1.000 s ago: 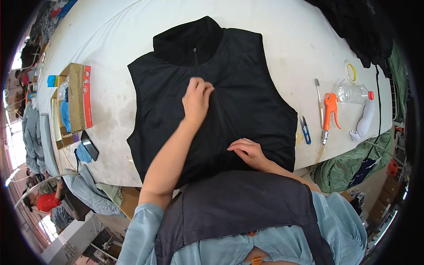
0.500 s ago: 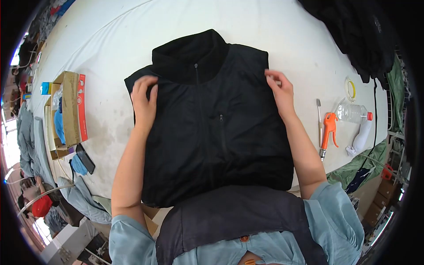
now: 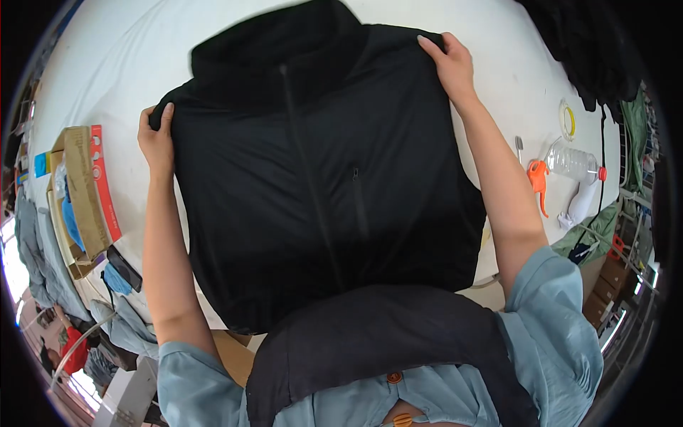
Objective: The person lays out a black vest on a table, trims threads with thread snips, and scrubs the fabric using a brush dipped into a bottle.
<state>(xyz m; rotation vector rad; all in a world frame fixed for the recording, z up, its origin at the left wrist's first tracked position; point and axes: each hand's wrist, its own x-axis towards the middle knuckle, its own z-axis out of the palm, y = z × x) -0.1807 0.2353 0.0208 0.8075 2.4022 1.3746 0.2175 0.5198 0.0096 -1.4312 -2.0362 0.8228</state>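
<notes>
A black sleeveless zip vest (image 3: 263, 178) with a stand-up collar fills the middle of the head view, its front facing me. My left hand (image 3: 158, 139) pinches the vest's shoulder edge on the left, thumb on top. On the other side, my right hand (image 3: 453, 64) grips the opposite shoulder edge, with its thumb on the front and its fingers hidden behind. The shoulder end of the vest looks raised off the white table (image 3: 128, 64). A closed front zipper and a small zipped chest pocket show. The hem reaches my dark apron.
On the right lie an orange air blow gun (image 3: 538, 181), a clear plastic bottle (image 3: 573, 162), a brush (image 3: 519, 148) and a yellow tape roll (image 3: 567, 119). Dark garments (image 3: 583, 57) are heaped beyond. At left are a cardboard box (image 3: 89, 199) and a phone (image 3: 124, 268). A person in red is farther left.
Both hands, loosely beside the vest before, have closed on its shoulders. The vest has come up toward me, spread wider, and its collar has shifted up and left.
</notes>
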